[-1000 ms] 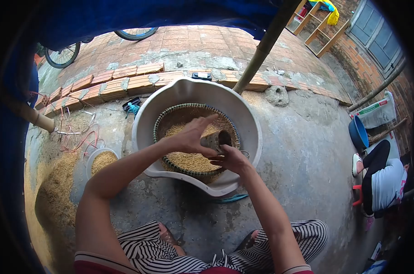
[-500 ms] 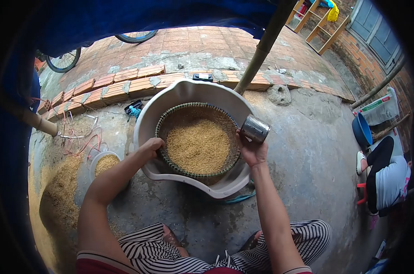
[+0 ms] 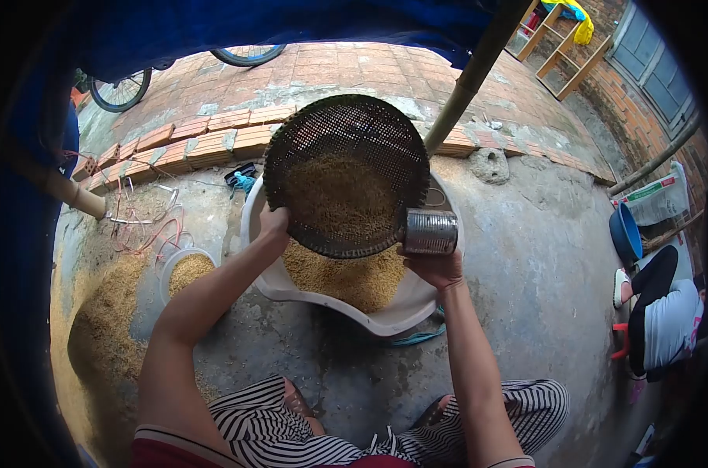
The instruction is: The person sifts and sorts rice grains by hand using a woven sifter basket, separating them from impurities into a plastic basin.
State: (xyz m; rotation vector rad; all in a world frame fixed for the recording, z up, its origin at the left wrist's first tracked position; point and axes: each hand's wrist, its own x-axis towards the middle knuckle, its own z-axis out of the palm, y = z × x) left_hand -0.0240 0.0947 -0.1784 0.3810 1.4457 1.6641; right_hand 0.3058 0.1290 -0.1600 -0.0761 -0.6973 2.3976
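A round woven sieve basket point(image 3: 350, 148) is tilted up above a large pale plastic basin point(image 3: 404, 304), its far side raised. Some grain clings inside its lower half. My left hand point(image 3: 275, 224) is closed on the basket's left rim. In my right hand point(image 3: 440, 267) is a ribbed metal tin can point(image 3: 432, 232), lying sideways against the basket's right rim; whether those fingers also grip the rim is hidden. Below the basket, a heap of yellow grain point(image 3: 346, 281) lies in the basin.
To the left stand a small white bucket of grain point(image 3: 190, 269) and a husk-coloured pile point(image 3: 112, 312) on the concrete. A low brick edging point(image 3: 190, 152) and a slanting bamboo pole point(image 3: 467, 86) are beyond the basin. Another person point(image 3: 666, 312) sits at right, near a blue basin point(image 3: 626, 234).
The basket has risen out of the basin and tipped, its far rim going up. The grain that filled it now lies mostly in the basin. Both hands moved with the basket.
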